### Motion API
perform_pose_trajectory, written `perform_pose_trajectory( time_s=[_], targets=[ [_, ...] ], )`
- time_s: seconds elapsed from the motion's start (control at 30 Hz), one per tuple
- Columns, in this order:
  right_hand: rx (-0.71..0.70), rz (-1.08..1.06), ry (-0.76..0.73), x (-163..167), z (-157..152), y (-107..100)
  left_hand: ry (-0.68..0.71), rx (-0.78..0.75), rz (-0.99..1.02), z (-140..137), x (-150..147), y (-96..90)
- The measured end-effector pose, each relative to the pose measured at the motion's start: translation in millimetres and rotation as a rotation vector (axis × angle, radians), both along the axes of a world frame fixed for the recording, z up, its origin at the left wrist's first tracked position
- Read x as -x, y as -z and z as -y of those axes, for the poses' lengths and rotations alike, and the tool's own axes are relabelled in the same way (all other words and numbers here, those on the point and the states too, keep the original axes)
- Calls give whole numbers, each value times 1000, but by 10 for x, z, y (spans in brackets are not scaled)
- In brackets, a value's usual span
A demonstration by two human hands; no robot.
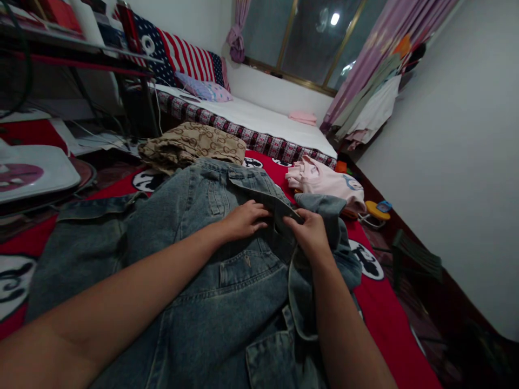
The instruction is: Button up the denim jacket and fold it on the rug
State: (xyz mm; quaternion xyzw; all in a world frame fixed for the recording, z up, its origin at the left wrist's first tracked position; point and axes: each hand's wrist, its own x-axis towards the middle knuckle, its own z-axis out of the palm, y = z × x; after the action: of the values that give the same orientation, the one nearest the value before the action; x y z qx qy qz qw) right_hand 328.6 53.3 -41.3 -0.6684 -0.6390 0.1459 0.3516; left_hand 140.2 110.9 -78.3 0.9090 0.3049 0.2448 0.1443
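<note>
A denim jacket (190,281) lies spread over a red blanket (389,319), covering most of its near and middle part. Both hands meet at the jacket's middle, on a folded-over strip of denim — the collar or a front edge (which one cannot be told).

The left hand (245,220) lies palm down on the cloth, fingers curled loosely, their tips pressing the strip. Whether it pinches the cloth or only presses it cannot be told. The right hand (310,233) is closed on the same strip from the other side, with a fold of denim bunched beneath the palm. The two hands sit just beside each other, fingertips nearly touching.

Toward the blanket's far edge, a tan patterned garment (192,143) lies folded, touching the jacket's far end. A pink garment (324,181) lies at the far right — beside the jacket's gathered sleeve. Beyond the blanket stands a bed (259,116) with a white sheet, a flag-patterned pillow (182,56) at its head. A white lid-like thing (32,173) sits past the blanket's left edge.
</note>
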Motion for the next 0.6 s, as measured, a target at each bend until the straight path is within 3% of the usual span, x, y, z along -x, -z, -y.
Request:
perform_pose_trajectory(
  time_s=[0.1, 0.37, 0.6],
  targets=[
    [-69, -245, -25, -111, -47, 71, -17, -34, -86, -48, 28, 31],
    [-147, -211, 12, -70, -32, 30, 25, 64, -38, -31, 21, -4],
    [-144, -272, 34, -64, -30, 19, -26, -20, -62, -13, -61, 37]
  ],
)
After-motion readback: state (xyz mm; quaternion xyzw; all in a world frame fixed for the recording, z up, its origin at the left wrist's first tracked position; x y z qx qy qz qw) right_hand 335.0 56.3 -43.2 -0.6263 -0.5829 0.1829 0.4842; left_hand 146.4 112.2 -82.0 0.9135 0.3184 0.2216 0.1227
